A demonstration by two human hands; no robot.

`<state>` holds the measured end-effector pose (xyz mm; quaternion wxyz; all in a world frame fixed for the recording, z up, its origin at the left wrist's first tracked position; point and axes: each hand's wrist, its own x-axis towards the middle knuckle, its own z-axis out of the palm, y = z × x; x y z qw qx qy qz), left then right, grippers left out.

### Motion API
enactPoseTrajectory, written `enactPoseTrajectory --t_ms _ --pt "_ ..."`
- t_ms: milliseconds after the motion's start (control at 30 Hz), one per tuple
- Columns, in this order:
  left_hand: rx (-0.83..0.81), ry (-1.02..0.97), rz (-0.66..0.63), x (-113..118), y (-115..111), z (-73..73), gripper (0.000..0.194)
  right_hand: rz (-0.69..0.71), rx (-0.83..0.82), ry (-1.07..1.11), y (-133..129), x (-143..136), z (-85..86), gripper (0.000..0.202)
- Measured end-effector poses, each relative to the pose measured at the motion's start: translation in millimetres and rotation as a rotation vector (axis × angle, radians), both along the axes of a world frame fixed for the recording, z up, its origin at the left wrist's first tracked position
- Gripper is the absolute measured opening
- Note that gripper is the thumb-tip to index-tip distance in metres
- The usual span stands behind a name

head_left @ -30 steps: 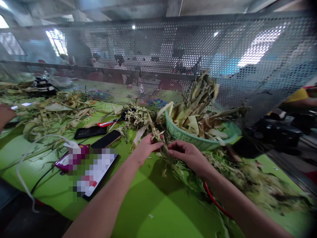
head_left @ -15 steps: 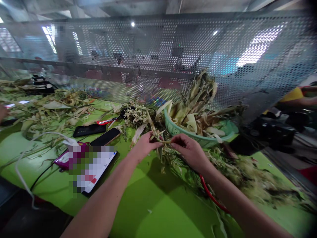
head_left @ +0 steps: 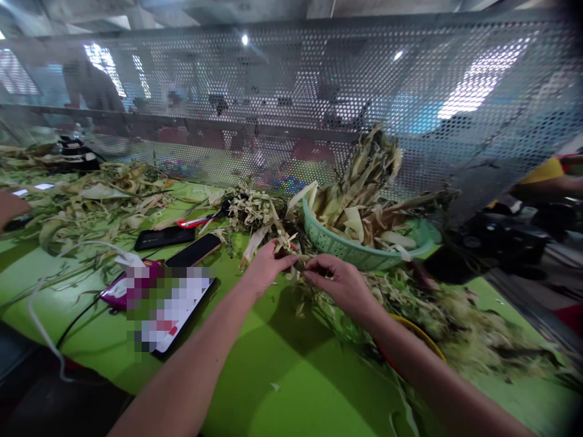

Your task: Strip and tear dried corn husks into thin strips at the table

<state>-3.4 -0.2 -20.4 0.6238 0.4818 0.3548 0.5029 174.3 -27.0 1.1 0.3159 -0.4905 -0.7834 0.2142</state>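
My left hand [head_left: 268, 266] pinches a small bundle of pale dried husk strips [head_left: 286, 243] near the middle of the view. Just to its right, the thumb and fingers of my right hand [head_left: 334, 280] are pressed together at the bundle's edge; what lies between them is too small to make out. Behind my right hand stands a green plastic basket [head_left: 364, 252] heaped with dried corn husks [head_left: 355, 194]. Loose strips hang below both hands. A clump of husk pieces [head_left: 250, 212] lies behind my left hand.
On the green table [head_left: 273, 388] at left lie a lit tablet [head_left: 182, 309], a phone [head_left: 195, 250], a black case [head_left: 164, 238], a red cutter [head_left: 194, 223] and a purple packet [head_left: 118, 291]. Corn silk [head_left: 483, 334] spreads at right. Another person's hand [head_left: 11, 207] shows far left.
My right hand has shifted slightly left, and the strip that stretched between my hands no longer shows. A yellow rim now appears beside my right forearm. The other person's hand at far left reaches further in.
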Motion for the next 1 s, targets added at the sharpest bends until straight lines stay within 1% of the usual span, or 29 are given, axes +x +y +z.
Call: enactPoseTrajectory --t_ms 100,233,333,433,533,600,700,867,1000 --pt "0.0 0.017 -0.012 -2.8 0.3 3.7 0.036 -0.027 -0.002 -0.004 0.4 1.3 2.6 0.016" --pt "0.026 0.048 -0.052 -8.0 0.2 6.9 0.033 -0.071 0.057 -0.06 -1.2 -0.5 9.4 0.015" --pt "0.046 0.059 -0.089 -11.5 -0.8 8.1 0.032 -0.081 0.09 -0.073 -2.7 -1.4 10.7 0.013" --pt "0.041 0.06 -0.085 -11.8 -1.9 9.2 0.032 -0.075 0.062 -0.038 -4.7 -1.5 8.4 0.013" --pt "0.014 0.028 -0.049 -9.0 -2.0 9.5 0.032 -0.031 0.016 0.005 -8.2 -3.3 6.9 0.015" --pt "-0.008 0.004 -0.028 -6.7 -1.9 8.6 0.033 0.01 -0.017 0.006 -10.7 -5.5 7.3 0.015" --pt "-0.026 -0.004 -0.009 -4.2 -2.2 6.7 0.036 0.027 -0.033 -0.011 -12.2 -8.1 7.2 0.014" --pt "-0.072 -0.038 -0.025 -2.6 -3.3 5.2 0.039 0.036 -0.074 0.011 -7.8 -6.7 2.5 0.014" --pt "-0.065 -0.086 -0.033 -2.9 -2.2 5.1 0.038 0.055 -0.11 0.03 -5.6 -3.1 3.8 0.025"
